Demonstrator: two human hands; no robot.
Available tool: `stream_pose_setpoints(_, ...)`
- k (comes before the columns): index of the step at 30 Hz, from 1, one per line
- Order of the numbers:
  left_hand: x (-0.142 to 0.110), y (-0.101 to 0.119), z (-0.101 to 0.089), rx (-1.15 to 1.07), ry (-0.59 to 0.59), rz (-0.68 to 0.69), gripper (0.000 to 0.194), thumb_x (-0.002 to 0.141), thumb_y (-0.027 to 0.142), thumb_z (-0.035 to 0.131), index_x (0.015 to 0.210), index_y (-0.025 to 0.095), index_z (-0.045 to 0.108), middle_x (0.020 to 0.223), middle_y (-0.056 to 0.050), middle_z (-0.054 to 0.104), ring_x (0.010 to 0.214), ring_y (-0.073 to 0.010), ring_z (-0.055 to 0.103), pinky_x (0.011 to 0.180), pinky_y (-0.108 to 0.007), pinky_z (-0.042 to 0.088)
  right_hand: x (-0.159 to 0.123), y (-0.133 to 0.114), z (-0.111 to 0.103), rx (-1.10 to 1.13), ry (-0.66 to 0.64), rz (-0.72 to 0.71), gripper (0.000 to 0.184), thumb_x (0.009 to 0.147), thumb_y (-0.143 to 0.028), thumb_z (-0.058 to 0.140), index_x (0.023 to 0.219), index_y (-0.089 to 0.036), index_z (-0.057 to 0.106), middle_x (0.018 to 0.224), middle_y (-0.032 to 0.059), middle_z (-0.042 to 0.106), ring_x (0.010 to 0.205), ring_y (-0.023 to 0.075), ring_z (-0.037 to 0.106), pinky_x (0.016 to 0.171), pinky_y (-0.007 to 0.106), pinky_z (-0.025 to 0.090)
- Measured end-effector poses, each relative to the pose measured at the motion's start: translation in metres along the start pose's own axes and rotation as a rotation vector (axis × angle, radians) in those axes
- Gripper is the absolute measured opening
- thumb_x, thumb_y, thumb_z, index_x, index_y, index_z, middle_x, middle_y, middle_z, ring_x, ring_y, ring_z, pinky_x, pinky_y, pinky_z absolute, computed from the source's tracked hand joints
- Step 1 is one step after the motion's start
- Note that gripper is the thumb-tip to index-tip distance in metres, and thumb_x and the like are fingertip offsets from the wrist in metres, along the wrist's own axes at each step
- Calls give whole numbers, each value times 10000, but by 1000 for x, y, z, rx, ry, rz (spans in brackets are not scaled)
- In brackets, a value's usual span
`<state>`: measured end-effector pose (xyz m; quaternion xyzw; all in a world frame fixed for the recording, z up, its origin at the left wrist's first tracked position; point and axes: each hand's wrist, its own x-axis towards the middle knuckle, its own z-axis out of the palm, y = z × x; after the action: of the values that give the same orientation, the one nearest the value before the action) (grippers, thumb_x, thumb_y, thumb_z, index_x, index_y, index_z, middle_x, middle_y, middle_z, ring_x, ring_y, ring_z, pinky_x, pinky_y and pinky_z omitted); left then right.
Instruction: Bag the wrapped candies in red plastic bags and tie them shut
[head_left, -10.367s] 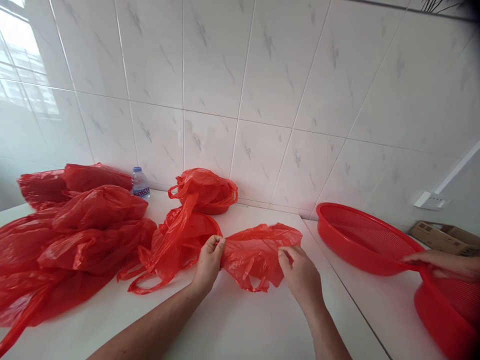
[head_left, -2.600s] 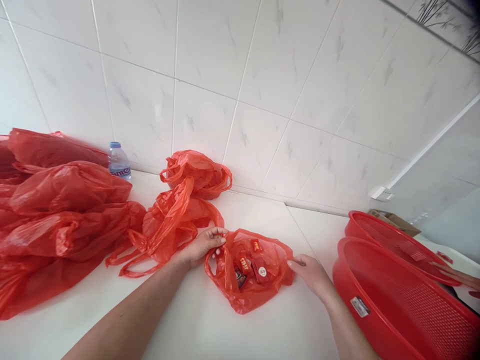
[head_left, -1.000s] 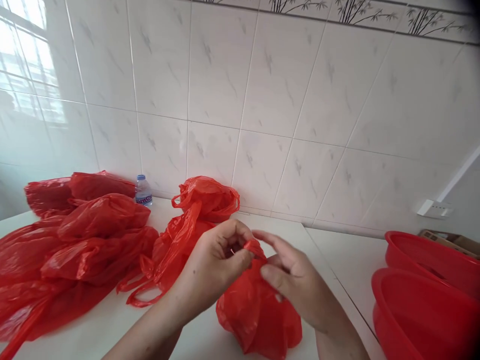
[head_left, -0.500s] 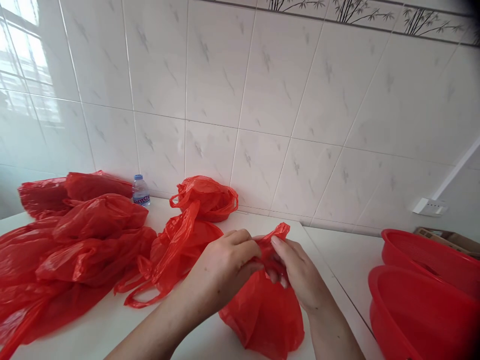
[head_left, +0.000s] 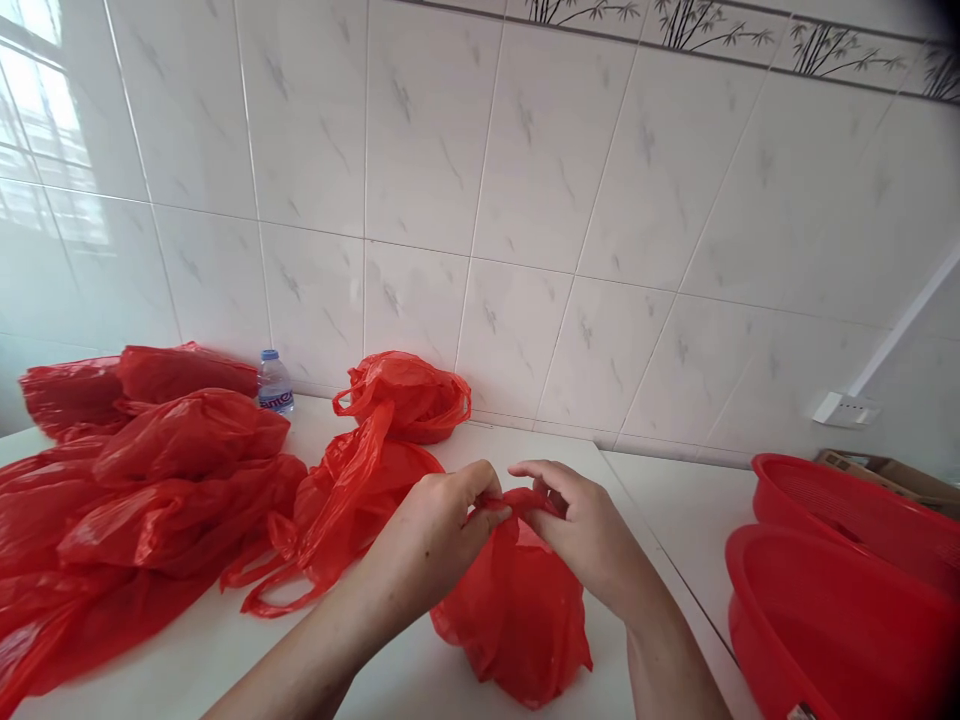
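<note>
A thin red plastic bag [head_left: 525, 620] hangs down to the white table between my hands, its top bunched together. At the left of the gathered top, my left hand [head_left: 457, 515] is closed, thumb and forefinger pinching the plastic. My right hand [head_left: 581, 525] holds the top from the other side with its thumb against the plastic. Its forefinger is raised off the bag, and its other fingers are mostly hidden. Left of my left hand lies another red bag [head_left: 341, 510] with loop handles. What the held bag contains cannot be made out.
A large heap of red bags [head_left: 172, 500] covers the left of the white table [head_left: 360, 680]. A water bottle [head_left: 275, 383] and another red bag [head_left: 409, 395] stand near the tiled wall. Two red plastic baskets [head_left: 832, 620] and a cardboard box [head_left: 892, 478] are at the right.
My right forefinger has lifted away from the bag's top, which was sticking up between my hands and now sits lower. The view has shifted slightly to the right.
</note>
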<state>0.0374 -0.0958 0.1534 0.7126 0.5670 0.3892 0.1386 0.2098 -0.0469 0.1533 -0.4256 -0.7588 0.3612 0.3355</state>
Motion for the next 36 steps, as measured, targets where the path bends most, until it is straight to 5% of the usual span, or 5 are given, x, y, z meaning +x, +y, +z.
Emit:
stream_pose_setpoints(10,1,2,-4,330,28,329,171,833,104,482,677,170,507,797,-25,546,696,-138,487,576,-237,365,7,5,-10,216,-101,-119,301,848,-319,486,1075,-221,657,1064,31,637,980,173,582,862,314,440)
stream_pose_setpoints(17,-22,24,0,412,-443,571,200,769,18,523,647,178,525,752,6,586,606,-112,477,505,-236,349,45,54,3,-32,215,119,297,767,-205,431,928,-176,679,1030,52,667,965,184,591,841,306,445)
stream_pose_setpoints(21,-29,28,15,455,-571,717,176,745,78,620,619,188,565,681,13,625,555,-120,505,510,-259,377,63,90,11,-93,201,174,311,738,-168,411,895,-151,679,996,71,675,912,175,604,817,292,439)
stream_pose_setpoints(28,-26,36,6,287,-629,356,78,714,203,711,726,208,634,760,16,651,620,-154,598,502,-235,413,68,145,22,-171,108,228,341,814,-399,443,1003,-186,631,759,6,650,668,150,590,611,257,428)
stream_pose_setpoints(36,-11,-8,47,479,-379,316,766,660,397,726,1331,221,402,1273,-180,510,913,-305,620,592,-355,503,68,182,31,-367,128,256,289,833,-409,398,861,-227,621,902,59,684,803,210,596,675,298,384)
